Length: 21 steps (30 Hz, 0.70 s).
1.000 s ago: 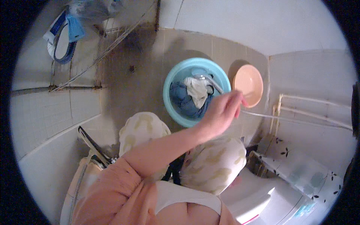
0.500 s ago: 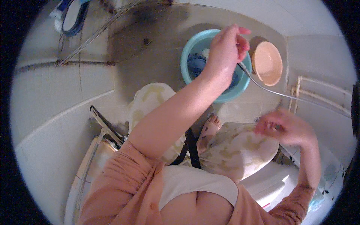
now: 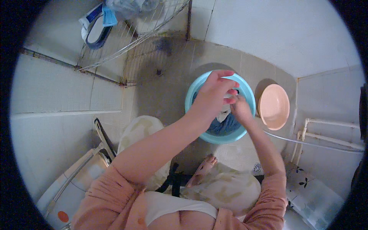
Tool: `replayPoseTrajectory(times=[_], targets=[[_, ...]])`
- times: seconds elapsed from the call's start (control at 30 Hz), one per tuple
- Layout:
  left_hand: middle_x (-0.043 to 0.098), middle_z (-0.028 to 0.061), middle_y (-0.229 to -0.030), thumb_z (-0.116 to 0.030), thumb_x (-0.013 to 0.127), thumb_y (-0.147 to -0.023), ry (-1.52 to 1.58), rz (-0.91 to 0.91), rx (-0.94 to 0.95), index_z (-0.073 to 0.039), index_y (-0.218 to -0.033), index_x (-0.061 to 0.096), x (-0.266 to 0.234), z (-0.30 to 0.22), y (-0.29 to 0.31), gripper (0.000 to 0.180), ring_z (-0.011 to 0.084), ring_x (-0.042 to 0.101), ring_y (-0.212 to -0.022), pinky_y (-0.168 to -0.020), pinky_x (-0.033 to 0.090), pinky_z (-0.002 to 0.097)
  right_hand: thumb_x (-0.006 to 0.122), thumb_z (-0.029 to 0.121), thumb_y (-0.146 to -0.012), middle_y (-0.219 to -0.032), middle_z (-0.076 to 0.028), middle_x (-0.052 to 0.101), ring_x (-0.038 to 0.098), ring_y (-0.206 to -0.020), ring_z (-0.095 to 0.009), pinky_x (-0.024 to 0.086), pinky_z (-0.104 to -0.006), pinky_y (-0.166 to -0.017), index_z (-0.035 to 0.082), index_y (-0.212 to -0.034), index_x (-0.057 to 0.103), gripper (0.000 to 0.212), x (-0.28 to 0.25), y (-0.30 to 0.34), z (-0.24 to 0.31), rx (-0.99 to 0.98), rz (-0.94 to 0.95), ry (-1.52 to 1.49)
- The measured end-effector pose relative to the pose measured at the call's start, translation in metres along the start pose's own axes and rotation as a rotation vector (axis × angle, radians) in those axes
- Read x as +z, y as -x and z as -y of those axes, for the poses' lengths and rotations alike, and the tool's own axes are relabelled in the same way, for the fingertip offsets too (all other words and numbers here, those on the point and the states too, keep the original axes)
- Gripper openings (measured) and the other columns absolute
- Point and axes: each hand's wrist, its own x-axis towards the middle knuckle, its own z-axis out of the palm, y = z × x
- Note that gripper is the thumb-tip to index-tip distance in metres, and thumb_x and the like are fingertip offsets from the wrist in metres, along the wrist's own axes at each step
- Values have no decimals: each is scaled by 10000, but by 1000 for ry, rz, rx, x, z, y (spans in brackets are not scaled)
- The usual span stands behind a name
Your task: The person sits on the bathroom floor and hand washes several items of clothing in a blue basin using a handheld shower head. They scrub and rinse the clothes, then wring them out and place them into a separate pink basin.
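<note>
A turquoise basin (image 3: 190,85) stands on the floor in front of me, holding dark blue cloth (image 3: 226,127) and a whitish cloth (image 3: 223,114). Over it is my left hand (image 3: 214,94), fingers bent and apart, with nothing visibly gripped. My right hand (image 3: 241,108) reaches into the basin from the right, close to the left fingertips and the whitish cloth. Its fingers are partly hidden, so their grip does not show. A thin silvery hose (image 3: 303,141) runs from the right wall toward my right forearm; its end is out of sight.
To the basin's right stands a peach-coloured bowl (image 3: 274,107). A wire rack (image 3: 115,51) with a brush (image 3: 99,33) is at the upper left. Pale pipes (image 3: 329,136) line the right wall. A floor drain (image 3: 257,167) lies near my knee.
My right hand has moved from beside my knee forward into the basin. The hose, which reached up to my left hand, now lies lower. The view has tilted upward.
</note>
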Motion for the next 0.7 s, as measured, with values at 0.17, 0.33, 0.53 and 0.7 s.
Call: replayPoseTrajectory(times=[0.17, 0.33, 0.53, 0.7], targets=[[508, 94, -1155, -173, 514, -836, -306, -17, 242, -78, -1211, 431, -13, 33, -35, 395, 200, 470, -1071, -934, 357, 350, 606, 178, -749, -1135, -162, 478, 458, -1045, -336, 402, -432, -852, 86, -1107, 516, 381, 33, 29, 5, -80, -310, -12], [446, 166, -1207, -154, 607, -730, -1079, -252, 630, -80, -1216, 428, -32, 115, -99, 523, 318, 412, -1121, -968, 302, 410, 622, 258, -755, -1262, -195, 381, 395, -1118, -362, 326, -478, -915, 120, -1221, 446, 516, 65, 42, 19, -3, -419, -106], [348, 162, -1302, -126, 629, -702, -1681, 407, 627, -110, -1291, 356, -48, 154, -136, 649, 362, 318, -1199, -1013, 262, 436, 628, 262, -751, -1320, -194, 321, 347, -1179, -359, 266, -497, -966, 124, -1238, 433, 543, 76, 60, 21, 68, -503, -140], [586, 154, -971, -152, 535, -771, -2093, 694, 151, -89, -1009, 601, -22, 114, -161, 255, 329, 549, -936, -813, 443, 425, 628, 178, -734, -1270, -176, 383, 383, -1140, -353, 304, -467, -947, 87, -1182, 469, 484, 79, 67, 10, 110, -582, -168]])
